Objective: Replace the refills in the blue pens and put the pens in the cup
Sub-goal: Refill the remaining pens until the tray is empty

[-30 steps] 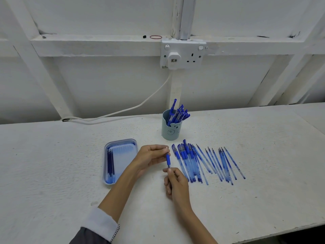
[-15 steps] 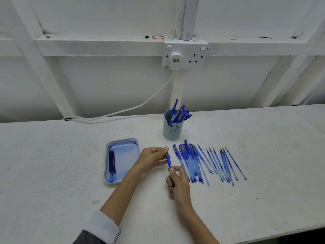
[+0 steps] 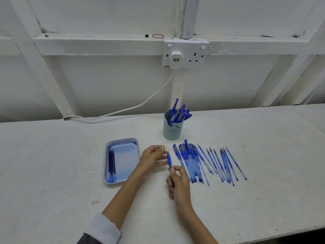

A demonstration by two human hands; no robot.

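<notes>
Since a moment ago our left hand (image 3: 153, 159) has slid off the pen (image 3: 169, 158), baring its tip; its fingers (image 3: 158, 148) curve loosely beside it, and we cannot tell if they touch. Our right hand (image 3: 178, 182) pinches the barrel. Beyond the fingers stands the cup (image 3: 171, 132).

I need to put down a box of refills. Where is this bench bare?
Bare: the white bench left of the shallow blue tray, and right of the loose blue pens. Crowded: between them, around the left hand, right hand and pale-blue cup.
</notes>
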